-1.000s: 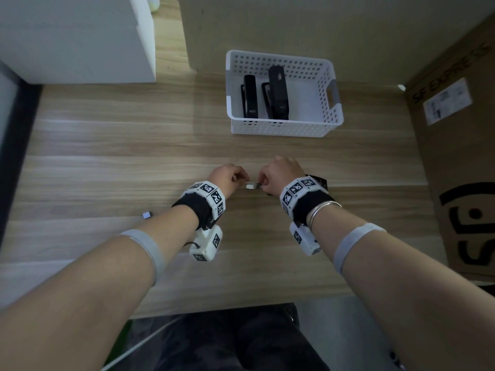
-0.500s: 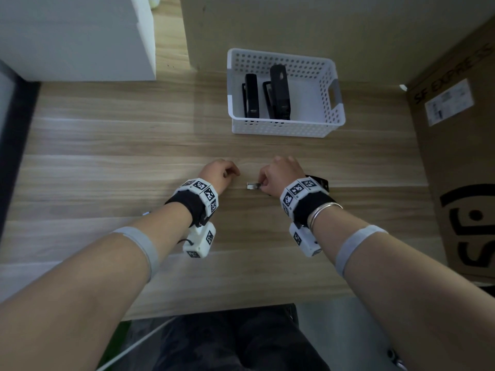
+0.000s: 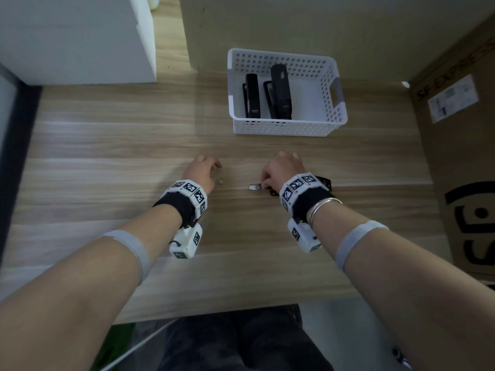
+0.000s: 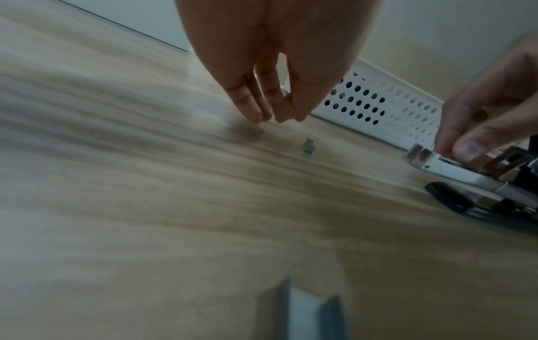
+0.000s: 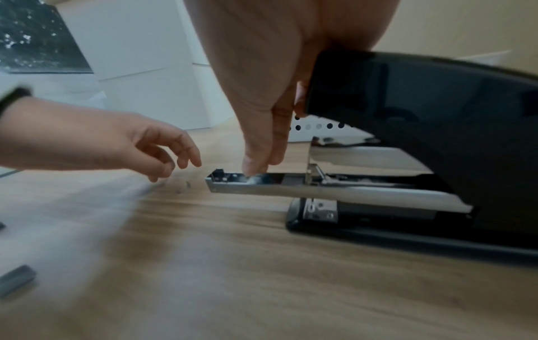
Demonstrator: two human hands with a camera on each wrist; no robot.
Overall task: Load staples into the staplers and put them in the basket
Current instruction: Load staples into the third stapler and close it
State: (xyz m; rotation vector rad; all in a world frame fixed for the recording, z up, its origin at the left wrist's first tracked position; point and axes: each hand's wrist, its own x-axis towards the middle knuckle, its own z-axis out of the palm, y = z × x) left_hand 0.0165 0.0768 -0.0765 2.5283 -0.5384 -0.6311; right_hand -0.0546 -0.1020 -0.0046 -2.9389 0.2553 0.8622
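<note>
A black stapler [image 5: 407, 110] stands on the wooden table with its lid raised and its metal magazine [image 3: 254, 186] sticking out to the left. My right hand [image 5: 256, 169] pinches the front of that magazine [image 4: 431, 161] between thumb and fingertip. To the left, my left hand [image 3: 211, 170] hovers just above the table with relaxed fingers [image 4: 253, 108], holding nothing. A small piece of staples [image 4: 309, 146] lies between the hands. A staple strip [image 5: 16, 278] lies nearer me. The white basket [image 3: 281, 128] at the back holds two black staplers [image 3: 253, 95] [image 3: 281, 89].
A cardboard box [image 3: 460, 156] stands along the right side of the table. A white cabinet [image 3: 80, 38] fills the back left corner and a wall runs behind the basket. The table's front edge [image 3: 214, 309] is near my body.
My left hand has let go at the stapler's magazine and drawn away to the left. A small staple piece now lies on the table between the hands. The right hand has stayed.
</note>
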